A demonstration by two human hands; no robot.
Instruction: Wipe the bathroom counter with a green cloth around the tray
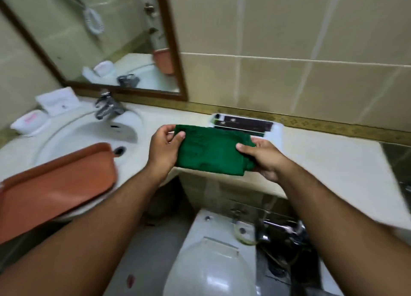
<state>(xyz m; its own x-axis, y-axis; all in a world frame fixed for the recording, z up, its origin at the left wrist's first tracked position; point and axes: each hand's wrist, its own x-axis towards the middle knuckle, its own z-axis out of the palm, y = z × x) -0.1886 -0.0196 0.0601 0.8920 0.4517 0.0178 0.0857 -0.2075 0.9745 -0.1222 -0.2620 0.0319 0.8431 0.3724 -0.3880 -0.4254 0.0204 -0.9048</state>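
Note:
A folded green cloth (211,151) is stretched between both hands, just above the front edge of the pale bathroom counter (322,162). My left hand (165,150) pinches its left end, thumb on top. My right hand (264,156) grips its right end from below. Behind the cloth, a white tray (274,130) with dark sachets rests on the counter against the wall. A terracotta-coloured tray (57,189) lies tilted over the front rim of the sink at the left.
A white sink (89,131) with a chrome tap (106,106) sits at the left, with white soap boxes (31,121) and folded towels (57,101) beside it. A framed mirror (89,39) hangs above. Below the counter stands a toilet (211,262) with chrome pipework (280,231) to its right.

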